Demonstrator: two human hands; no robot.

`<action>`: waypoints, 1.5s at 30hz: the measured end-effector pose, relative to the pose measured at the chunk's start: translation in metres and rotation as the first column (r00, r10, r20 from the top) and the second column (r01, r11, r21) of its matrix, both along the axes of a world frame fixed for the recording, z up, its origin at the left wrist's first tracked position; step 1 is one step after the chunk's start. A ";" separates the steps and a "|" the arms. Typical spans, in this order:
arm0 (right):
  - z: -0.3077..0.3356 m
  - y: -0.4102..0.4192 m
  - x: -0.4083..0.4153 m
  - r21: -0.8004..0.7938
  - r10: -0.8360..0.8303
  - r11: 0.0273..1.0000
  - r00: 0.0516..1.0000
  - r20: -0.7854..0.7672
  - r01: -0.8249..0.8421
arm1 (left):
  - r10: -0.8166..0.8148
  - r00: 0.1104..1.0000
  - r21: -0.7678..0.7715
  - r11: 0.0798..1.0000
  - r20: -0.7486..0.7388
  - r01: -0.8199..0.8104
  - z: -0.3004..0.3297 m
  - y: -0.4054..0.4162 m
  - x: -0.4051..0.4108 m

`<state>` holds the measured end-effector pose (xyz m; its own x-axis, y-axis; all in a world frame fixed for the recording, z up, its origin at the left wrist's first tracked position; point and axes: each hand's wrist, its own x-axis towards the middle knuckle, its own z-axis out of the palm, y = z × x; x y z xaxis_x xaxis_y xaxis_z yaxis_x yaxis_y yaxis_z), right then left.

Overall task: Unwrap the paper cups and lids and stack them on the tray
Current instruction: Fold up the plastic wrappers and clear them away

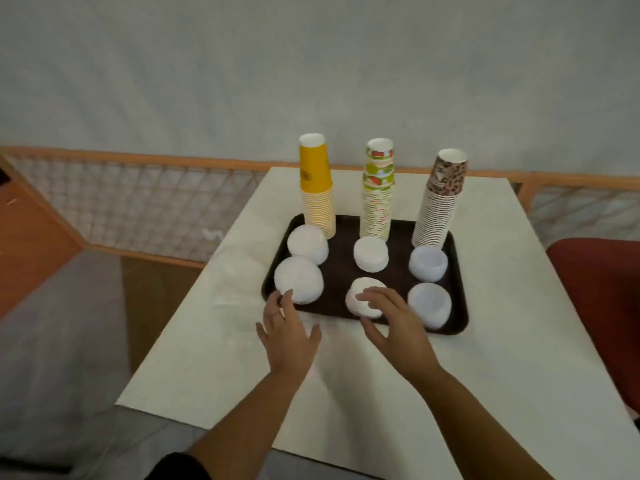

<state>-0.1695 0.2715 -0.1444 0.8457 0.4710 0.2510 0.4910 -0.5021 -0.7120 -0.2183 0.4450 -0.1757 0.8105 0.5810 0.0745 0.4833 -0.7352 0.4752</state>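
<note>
The tall stack of yellow paper cups (pixel 317 188) carries a small dark label on its side, too blurred to read; the middle stack of green-and-red patterned paper cups (pixel 378 192) and the right stack of brown speckled paper cups (pixel 440 199) show only pattern, no legible writing. All three stand upside down along the far edge of the dark brown rectangular tray (pixel 339 271), which sits on the white square table (pixel 485 358).

In front of the cups lie six piles of lids: two piles of wide white lids (pixel 303 265) on the left, two piles of smaller white lids (pixel 370 254) in the middle, two piles of translucent lids (pixel 428 278) on the right.

The left hand (pixel 287 336) is spread flat over the tray's near left corner, fingertips touching the nearest wide pile. The right hand (pixel 391 320) has its fingers loosely curved over the near middle pile, thumb apart; whether it actually grips I cannot tell.

A red chair seat (pixel 599 289) stands close at the table's right. Behind runs an orange-framed mesh railing (pixel 138 202). The table has bare surface near and right of the tray
</note>
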 end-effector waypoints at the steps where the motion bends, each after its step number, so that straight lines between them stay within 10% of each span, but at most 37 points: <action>1: -0.005 0.018 -0.001 -0.029 0.061 0.998 0.998 -0.029 -0.062 | 0.035 0.998 0.003 0.999 -0.054 -0.035 -0.006 0.020 -0.009; 9: -0.051 0.119 -0.009 -0.277 0.304 0.895 0.933 -0.193 -0.349 | -0.115 0.905 0.004 0.992 -0.409 0.128 -0.046 0.121 -0.027; 16: -0.071 0.162 -0.004 -0.412 0.249 0.841 0.927 -0.280 -0.351 | -0.271 0.956 0.083 0.956 -0.116 0.281 -0.057 0.152 -0.008; 29: -0.033 0.182 0.014 -0.418 0.064 0.905 0.997 -0.040 -0.075 | -0.577 0.766 -0.065 0.808 -0.283 0.585 0.083 0.196 0.020; 37: 0.071 0.166 0.030 -0.134 0.051 0.989 0.995 -0.089 -0.063 | -0.546 0.821 -0.342 0.749 0.165 0.567 0.180 0.189 0.020; 41: 0.112 0.135 0.041 0.331 0.112 0.944 0.941 -0.320 0.001 | -0.337 0.790 -0.538 0.591 0.512 0.600 0.219 0.182 0.021; 45: 0.124 0.117 0.051 0.353 0.237 0.934 0.827 -0.510 -0.050 | -0.068 0.769 -0.648 0.495 0.635 0.579 0.248 0.167 0.030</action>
<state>-0.1184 0.3881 -0.0206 0.8163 0.5735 -0.0685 0.0319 -0.1632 -0.9861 -0.1880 0.6124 0.0724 0.9396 0.2970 0.1700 -0.1824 0.0145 0.9831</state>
